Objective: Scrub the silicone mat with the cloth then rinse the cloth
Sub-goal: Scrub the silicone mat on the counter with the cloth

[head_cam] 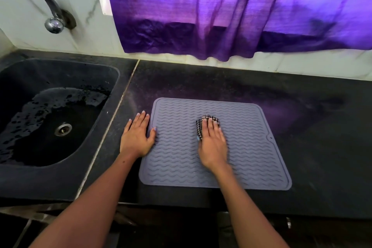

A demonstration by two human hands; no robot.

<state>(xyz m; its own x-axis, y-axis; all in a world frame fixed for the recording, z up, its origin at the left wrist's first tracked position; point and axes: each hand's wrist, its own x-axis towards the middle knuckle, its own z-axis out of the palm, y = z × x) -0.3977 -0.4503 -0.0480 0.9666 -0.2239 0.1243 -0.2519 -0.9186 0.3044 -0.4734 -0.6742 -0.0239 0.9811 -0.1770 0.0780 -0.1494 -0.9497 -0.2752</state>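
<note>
A grey silicone mat [251,147] with wavy ridges lies flat on the black countertop, right of the sink. My right hand [213,145] presses flat on a small black-and-white checked cloth [201,125] near the mat's middle; only the cloth's far and left edges show past my fingers. My left hand [137,137] lies palm down with fingers spread on the counter at the mat's left edge, its thumb resting on the mat.
A black sink [50,110] with wet patches and a metal drain [63,129] sits at the left. A curved tap [40,0] is mounted on the tiled wall above it. A purple curtain [221,16] hangs behind the black countertop [322,137].
</note>
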